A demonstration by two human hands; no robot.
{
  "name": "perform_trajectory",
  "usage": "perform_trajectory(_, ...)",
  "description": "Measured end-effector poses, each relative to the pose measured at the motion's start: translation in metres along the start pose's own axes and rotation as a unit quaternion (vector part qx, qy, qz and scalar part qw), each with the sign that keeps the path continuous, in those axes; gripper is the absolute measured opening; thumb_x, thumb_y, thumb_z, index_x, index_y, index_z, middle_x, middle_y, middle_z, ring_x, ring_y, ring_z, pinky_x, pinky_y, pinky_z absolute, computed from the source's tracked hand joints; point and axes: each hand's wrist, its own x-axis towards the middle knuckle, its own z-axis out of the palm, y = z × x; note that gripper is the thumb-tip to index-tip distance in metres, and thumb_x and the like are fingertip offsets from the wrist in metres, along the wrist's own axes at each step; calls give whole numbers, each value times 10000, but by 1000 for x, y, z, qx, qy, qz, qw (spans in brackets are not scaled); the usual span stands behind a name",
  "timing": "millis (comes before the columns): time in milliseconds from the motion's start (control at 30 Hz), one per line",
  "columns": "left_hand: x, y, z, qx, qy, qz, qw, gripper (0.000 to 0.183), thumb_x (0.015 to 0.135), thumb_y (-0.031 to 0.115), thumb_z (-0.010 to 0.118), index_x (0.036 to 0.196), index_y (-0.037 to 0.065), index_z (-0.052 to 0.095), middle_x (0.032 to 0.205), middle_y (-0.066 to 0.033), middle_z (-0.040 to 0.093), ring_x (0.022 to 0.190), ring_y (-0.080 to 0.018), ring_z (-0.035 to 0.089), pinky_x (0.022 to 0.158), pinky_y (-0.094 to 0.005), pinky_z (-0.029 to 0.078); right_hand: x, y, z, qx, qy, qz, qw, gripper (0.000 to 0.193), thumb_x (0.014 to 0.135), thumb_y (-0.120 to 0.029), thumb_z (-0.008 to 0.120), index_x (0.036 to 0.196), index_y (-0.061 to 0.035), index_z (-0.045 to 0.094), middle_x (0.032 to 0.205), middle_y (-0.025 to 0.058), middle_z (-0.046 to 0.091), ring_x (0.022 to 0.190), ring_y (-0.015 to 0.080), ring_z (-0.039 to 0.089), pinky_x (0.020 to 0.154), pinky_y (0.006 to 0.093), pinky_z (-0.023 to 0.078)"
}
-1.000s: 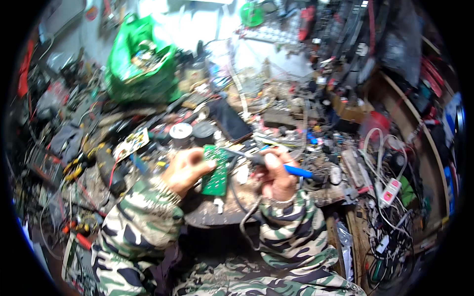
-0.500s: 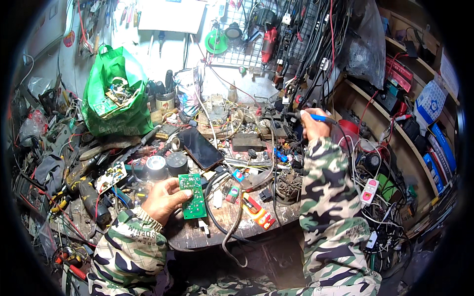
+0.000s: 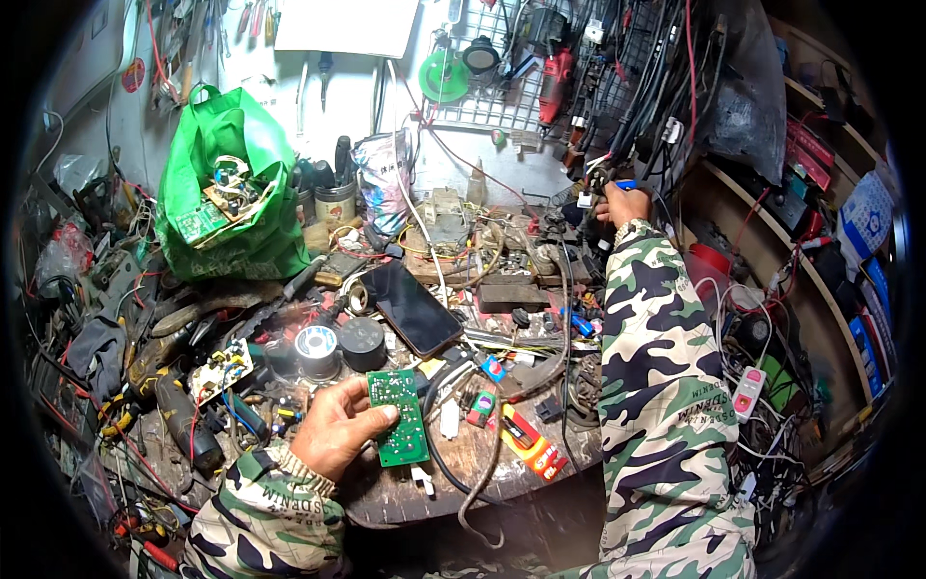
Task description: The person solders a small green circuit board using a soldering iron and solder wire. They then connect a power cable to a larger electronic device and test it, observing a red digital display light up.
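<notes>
My left hand pinches a green circuit board between thumb and fingers, above the bench's front edge. Its solder-dotted face is turned up. At the back right, my outstretched right hand is closed round a soldering iron, whose blue handle shows above the fingers. The iron's tip is lost among dark cables and clutter there. Close behind the board stand a solder spool and a round dark tin. A black phone lies beyond them.
A green bag of circuit boards stands at the back left. Tools and wires crowd the left side, including a drill-like tool. An orange-red packet lies by the front edge. A power strip hangs beside my right sleeve; shelves stand beyond.
My right hand has reached farther back with the soldering iron, toward the hanging cables. The view has shifted slightly; my left hand keeps its grip on the circuit board.
</notes>
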Motion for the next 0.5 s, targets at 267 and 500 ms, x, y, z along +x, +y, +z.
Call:
perform_trajectory(267,9,0,7,-20,-10,-20,1000,401,942,32,691,1318,-54,582,1189,-87,704,1057,-148,678,960,-307,546,117,91,-6,-280,22,-99,955,317,911,-357,717,898,-42,749,752,156,734,638,268,731,597,425,594)
perform_trajectory(500,6,1,6,-15,-11,-12,1000,355,965,19,672,1288,-79,562,1206,-101,681,1086,-132,650,946,-301,540,74,83,25,-1,-93,78,993,179,977,-121,569,1098,-54,683,909,123,727,694,242,734,549,353,626)
